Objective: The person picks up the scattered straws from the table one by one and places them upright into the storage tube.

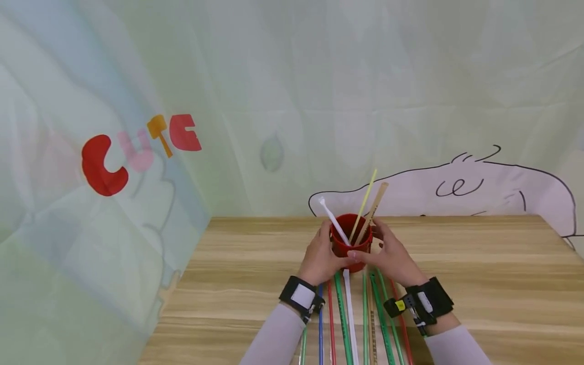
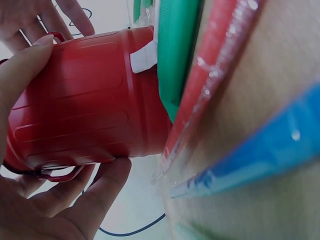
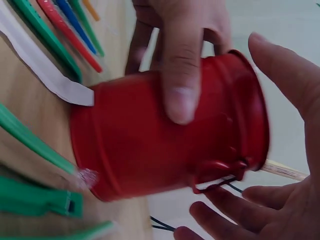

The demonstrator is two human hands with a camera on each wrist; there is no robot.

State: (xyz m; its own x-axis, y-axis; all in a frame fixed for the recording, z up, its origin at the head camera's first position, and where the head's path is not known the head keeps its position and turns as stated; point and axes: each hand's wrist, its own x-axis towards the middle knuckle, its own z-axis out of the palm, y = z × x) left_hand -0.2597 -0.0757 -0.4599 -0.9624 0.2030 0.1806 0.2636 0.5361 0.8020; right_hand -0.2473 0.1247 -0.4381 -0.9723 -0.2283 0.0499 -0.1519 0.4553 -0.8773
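Observation:
A small red bucket (image 1: 351, 258) with ear-like side handles stands at the far ends of several straws on the wooden table. Inside it lean a white straw (image 1: 333, 220), a thin yellow straw (image 1: 363, 205) and a tan straw (image 1: 373, 210). My left hand (image 1: 319, 258) grips the bucket from the left, thumb across its front wall and fingers along the side. On the other side, my right hand (image 1: 394, 256) is spread around the bucket, fingers (image 3: 225, 215) loosely extended beside a handle and thumb near the rim.
Straws lie lengthwise toward me in a row: a blue one (image 1: 321, 324), a red one (image 1: 331, 324), a white one (image 1: 350, 314) and several green ones, some in clear wrapping. A printed cloth backdrop (image 1: 292, 101) hangs behind the table's far edge.

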